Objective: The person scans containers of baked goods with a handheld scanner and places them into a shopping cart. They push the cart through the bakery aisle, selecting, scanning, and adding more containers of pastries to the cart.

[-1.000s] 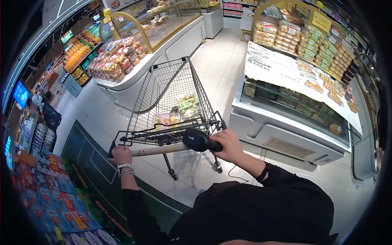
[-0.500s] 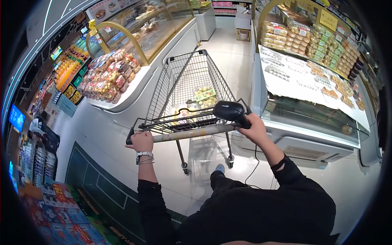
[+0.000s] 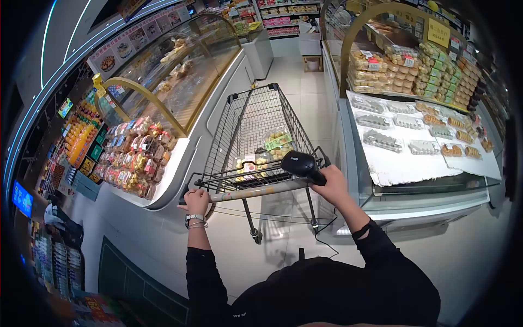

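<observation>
Pale floor [image 3: 292,73] runs between two bakery displays toward shelves at the upper middle of the frame, where the cart [image 3: 245,131] stands at centre, pointing up that lane. Two clear packs of food, the lower pack [image 3: 253,166] near the handle and the upper pack [image 3: 278,140] beyond it, lie low in its basket, likely safe from tipping. The left hand's [image 3: 196,201] grip is closed round the left end of the handlebar [image 3: 256,191]; the right hand's [image 3: 331,184] grip clasps a black handheld device [image 3: 298,163] by the right end. Such wide placing probably helps steering. Left of the cart, the display's curved white edge [image 3: 177,171] sits near; the right worktop [image 3: 436,211] leaves a strip of floor beside the basket.
</observation>
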A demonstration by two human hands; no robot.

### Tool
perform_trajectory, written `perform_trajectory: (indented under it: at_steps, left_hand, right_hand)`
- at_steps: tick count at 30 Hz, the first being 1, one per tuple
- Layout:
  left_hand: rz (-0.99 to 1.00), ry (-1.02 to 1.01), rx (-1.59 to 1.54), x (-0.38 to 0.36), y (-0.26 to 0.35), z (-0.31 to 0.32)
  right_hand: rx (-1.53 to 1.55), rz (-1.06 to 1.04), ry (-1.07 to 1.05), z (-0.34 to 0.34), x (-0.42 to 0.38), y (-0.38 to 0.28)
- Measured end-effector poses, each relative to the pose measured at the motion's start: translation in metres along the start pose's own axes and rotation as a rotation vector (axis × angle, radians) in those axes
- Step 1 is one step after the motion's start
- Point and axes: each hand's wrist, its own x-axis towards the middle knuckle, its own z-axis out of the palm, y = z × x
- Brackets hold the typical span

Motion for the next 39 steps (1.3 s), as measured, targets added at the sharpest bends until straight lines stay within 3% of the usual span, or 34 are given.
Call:
perform_trajectory:
  at_steps: [9,13,25,29,31,33,35,37,39]
  left_hand:
    - [0.043,-0.046,0.072,0.162,0.057,0.026]
    - [0.178,0.062,0.045,0.244,0.06,0.058]
    - [0.252,-0.04,0.069,0.471,0.108,0.102]
    - [0.209,-0.046,0.031,0.537,0.114,0.117]
    - [0.242,0.101,-0.092,0.578,0.101,0.143]
    - [0.103,0.015,-0.051,0.598,0.107,0.139]
    - [-0.028,0.034,-0.197,0.615,0.106,0.146]
    - [0.038,0.092,-0.588,0.636,0.082,0.187]
    - [-0.067,-0.039,-0.965,0.546,0.146,0.143]
  right_hand:
    - [-0.055,0.005,0.155,0.068,0.113,0.024]
    - [-0.094,0.055,0.135,0.099,0.162,0.028]
    - [-0.16,0.174,0.128,0.188,0.3,0.018]
    - [-0.082,0.231,0.037,0.214,0.333,0.011]
    - [0.027,0.238,-0.095,0.214,0.347,0.002]
    - [0.131,0.244,-0.162,0.222,0.354,0.006]
    - [0.306,0.183,-0.328,0.219,0.364,0.01]
    - [0.585,0.267,-0.496,0.209,0.374,0.014]
    - [0.648,0.313,-0.516,0.191,0.39,0.019]
